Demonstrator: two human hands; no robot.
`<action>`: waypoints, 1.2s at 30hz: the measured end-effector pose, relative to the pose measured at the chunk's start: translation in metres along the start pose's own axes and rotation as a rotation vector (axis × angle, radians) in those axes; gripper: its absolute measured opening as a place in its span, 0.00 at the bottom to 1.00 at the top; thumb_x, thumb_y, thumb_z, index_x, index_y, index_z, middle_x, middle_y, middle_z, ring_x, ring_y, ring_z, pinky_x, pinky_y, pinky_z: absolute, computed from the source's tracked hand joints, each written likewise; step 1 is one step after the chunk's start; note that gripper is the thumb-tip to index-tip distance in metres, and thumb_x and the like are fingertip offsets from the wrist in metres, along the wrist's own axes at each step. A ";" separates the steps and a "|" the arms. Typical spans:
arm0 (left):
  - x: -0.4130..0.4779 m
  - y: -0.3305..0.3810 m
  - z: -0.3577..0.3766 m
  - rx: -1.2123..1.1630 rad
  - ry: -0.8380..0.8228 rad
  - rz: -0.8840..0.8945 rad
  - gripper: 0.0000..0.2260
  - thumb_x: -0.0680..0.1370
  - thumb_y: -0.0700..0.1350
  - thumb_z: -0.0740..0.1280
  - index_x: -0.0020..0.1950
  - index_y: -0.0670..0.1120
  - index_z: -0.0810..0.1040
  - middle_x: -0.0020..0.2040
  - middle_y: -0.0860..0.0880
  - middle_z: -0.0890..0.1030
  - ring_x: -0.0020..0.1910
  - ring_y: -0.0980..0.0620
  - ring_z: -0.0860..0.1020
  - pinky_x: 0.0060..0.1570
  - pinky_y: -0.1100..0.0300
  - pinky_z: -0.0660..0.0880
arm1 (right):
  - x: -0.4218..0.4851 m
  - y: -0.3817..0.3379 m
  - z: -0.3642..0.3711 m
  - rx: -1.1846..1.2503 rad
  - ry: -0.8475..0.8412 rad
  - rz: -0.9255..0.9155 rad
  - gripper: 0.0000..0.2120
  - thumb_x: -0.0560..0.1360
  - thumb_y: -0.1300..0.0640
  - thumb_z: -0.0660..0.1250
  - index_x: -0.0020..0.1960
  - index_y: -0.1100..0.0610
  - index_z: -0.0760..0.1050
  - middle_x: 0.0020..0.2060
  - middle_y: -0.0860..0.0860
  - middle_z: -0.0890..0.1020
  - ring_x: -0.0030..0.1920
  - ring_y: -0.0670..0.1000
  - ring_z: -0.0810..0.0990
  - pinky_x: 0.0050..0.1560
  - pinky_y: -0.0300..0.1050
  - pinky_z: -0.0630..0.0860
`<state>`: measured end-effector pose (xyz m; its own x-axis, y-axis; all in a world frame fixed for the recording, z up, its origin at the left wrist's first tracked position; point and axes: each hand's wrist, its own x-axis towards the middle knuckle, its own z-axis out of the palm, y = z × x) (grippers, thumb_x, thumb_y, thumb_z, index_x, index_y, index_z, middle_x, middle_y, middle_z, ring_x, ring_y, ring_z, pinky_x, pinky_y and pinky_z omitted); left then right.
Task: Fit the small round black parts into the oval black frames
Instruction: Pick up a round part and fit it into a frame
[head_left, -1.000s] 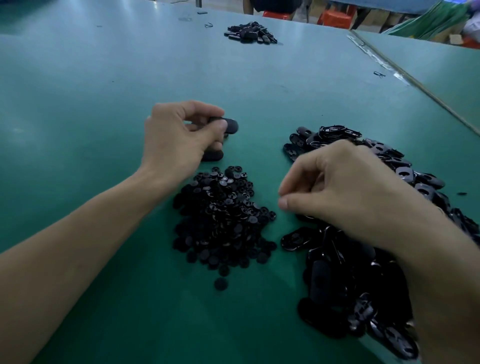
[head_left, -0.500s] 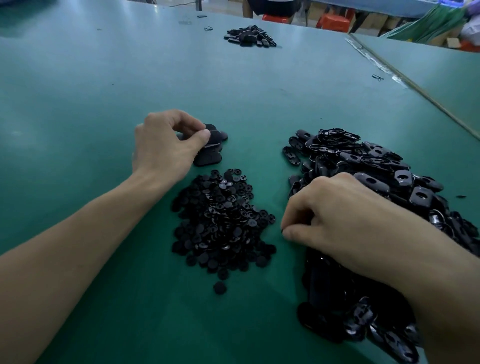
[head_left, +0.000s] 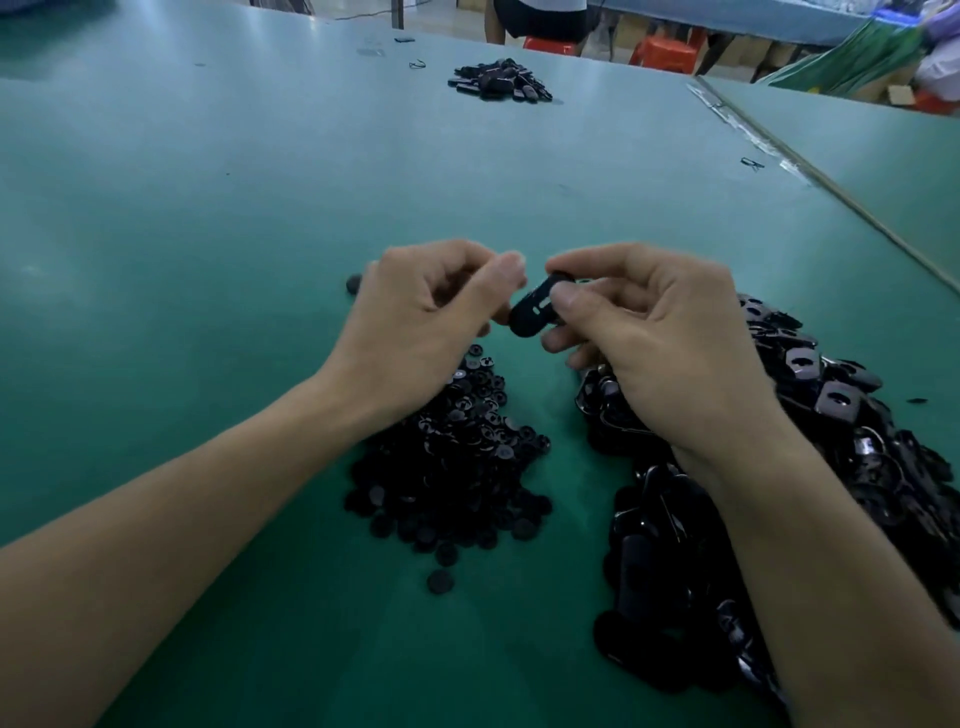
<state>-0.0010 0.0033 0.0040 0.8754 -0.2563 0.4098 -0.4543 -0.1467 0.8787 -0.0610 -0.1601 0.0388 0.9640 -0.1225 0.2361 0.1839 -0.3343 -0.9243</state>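
My right hand (head_left: 654, 343) pinches one oval black frame (head_left: 535, 310) between thumb and fingers and holds it up over the green table. My left hand (head_left: 426, 312) is right beside it, fingers curled, thumb near the frame's left end. Whether it holds a round part or touches the frame is hidden. Below my left hand lies the heap of small round black parts (head_left: 457, 467). The big heap of oval frames (head_left: 810, 457) spreads under and to the right of my right hand.
A dark piece (head_left: 354, 285) peeks out behind my left hand. One stray round part (head_left: 440, 581) lies in front of the heap. Another pile of black parts (head_left: 498, 80) sits at the far edge. A table seam (head_left: 831, 187) runs along the right. A person (head_left: 535, 21) sits beyond.
My left hand let go of the piece it set down at the left and moved right. My right hand rose from the frame heap with one frame and met it in the middle.
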 end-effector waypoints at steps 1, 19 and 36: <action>-0.002 0.002 0.003 -0.017 -0.045 0.005 0.06 0.78 0.51 0.67 0.44 0.53 0.82 0.36 0.55 0.84 0.34 0.59 0.80 0.36 0.68 0.74 | -0.002 0.002 0.001 0.064 0.014 0.031 0.06 0.78 0.63 0.69 0.50 0.52 0.80 0.36 0.49 0.86 0.36 0.48 0.86 0.35 0.36 0.78; -0.004 0.004 0.005 -0.311 -0.075 -0.097 0.05 0.78 0.37 0.71 0.48 0.47 0.83 0.39 0.49 0.86 0.37 0.55 0.84 0.37 0.64 0.78 | -0.008 0.010 0.003 -0.031 0.075 -0.012 0.07 0.78 0.60 0.70 0.47 0.49 0.77 0.35 0.46 0.86 0.33 0.46 0.84 0.30 0.34 0.72; -0.001 -0.003 0.001 -0.244 0.000 -0.098 0.08 0.77 0.35 0.71 0.47 0.48 0.82 0.36 0.53 0.85 0.38 0.55 0.85 0.37 0.66 0.78 | -0.017 0.013 -0.001 -0.599 -0.134 -0.074 0.04 0.72 0.50 0.76 0.42 0.48 0.82 0.30 0.44 0.80 0.33 0.42 0.77 0.36 0.35 0.71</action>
<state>-0.0010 0.0027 0.0004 0.9135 -0.2519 0.3194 -0.3137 0.0636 0.9474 -0.0751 -0.1634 0.0234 0.9757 0.0259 0.2174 0.1482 -0.8088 -0.5691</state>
